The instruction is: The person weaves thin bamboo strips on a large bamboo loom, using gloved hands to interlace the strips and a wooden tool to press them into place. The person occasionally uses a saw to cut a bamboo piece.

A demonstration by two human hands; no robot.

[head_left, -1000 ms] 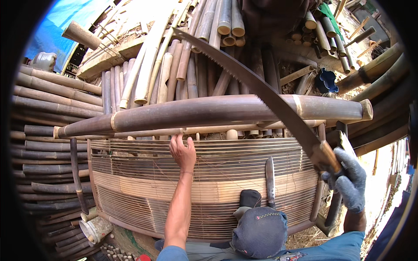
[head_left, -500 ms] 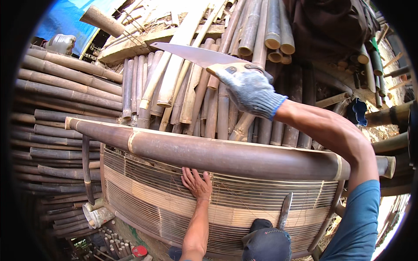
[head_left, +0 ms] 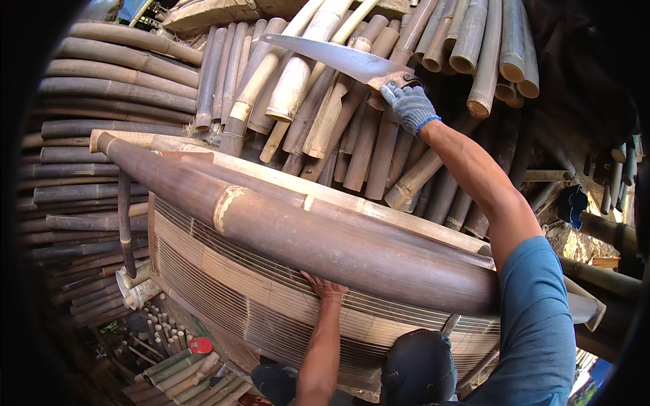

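My right hand [head_left: 410, 109], in a grey knit glove with a blue cuff, is closed round the handle of a hand saw [head_left: 338, 58]. The saw is raised beyond the bench, its blade pointing left. My bare left hand [head_left: 329, 288] lies against the slatted bamboo panel [head_left: 223, 287], fingers stretched out at the lower edge of a thick brown bamboo pole [head_left: 352, 242]. The pole partly hides those fingertips. It runs from far left to near right, with a pale ring at its node. Behind it, a split bamboo length [head_left: 271, 177] shows its pale edge.
Stacked bamboo poles [head_left: 122, 88] fill the left side. More cut poles [head_left: 338, 128] lean beyond the bench, and a bundle [head_left: 474, 54] juts out at upper right. A white bucket [head_left: 139, 294] and a red lid [head_left: 201, 345] sit at lower left. Dark cloth [head_left: 420, 369] bulges up near me.
My view has shifted and the thick pole appears larger and more slanted. The right hand holds the saw farther from the pole. My left hand's fingertips are now partly covered by the pole.
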